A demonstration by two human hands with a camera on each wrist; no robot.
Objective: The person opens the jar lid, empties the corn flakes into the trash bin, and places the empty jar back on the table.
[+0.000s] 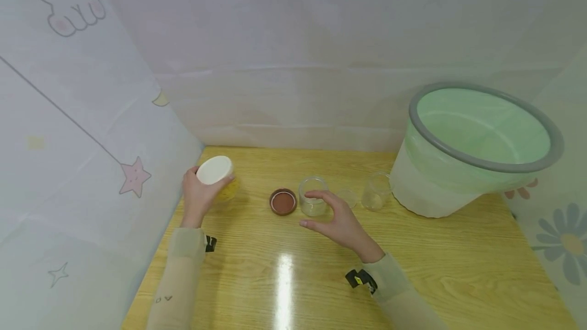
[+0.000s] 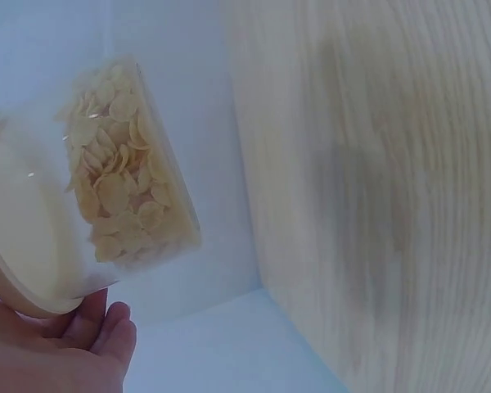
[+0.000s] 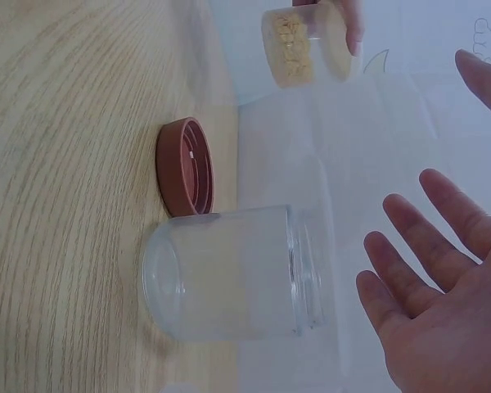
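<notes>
My left hand (image 1: 200,195) grips a clear plastic jar (image 1: 228,191) near its white lid (image 1: 215,169), at the left side of the table. Pale yellow flakes (image 2: 119,168) fill the lower part of that jar, and a shadow falls on the wood beside it. With fingers spread and nothing in its grasp, my right hand (image 1: 339,222) hovers by an uncovered glass jar (image 3: 229,274). This glass jar stands upright and looks see-through down to its base. Just left of it a reddish-brown screw lid (image 1: 283,202) lies with its hollow side up.
Right of the glass jar are a clear round glass piece (image 1: 347,197) and a clear glass mug (image 1: 376,193). A large green and white bucket (image 1: 426,182) with a grey rim stands at the back right of the wooden table (image 1: 257,269). Printed cloth (image 1: 293,101) hangs behind the table.
</notes>
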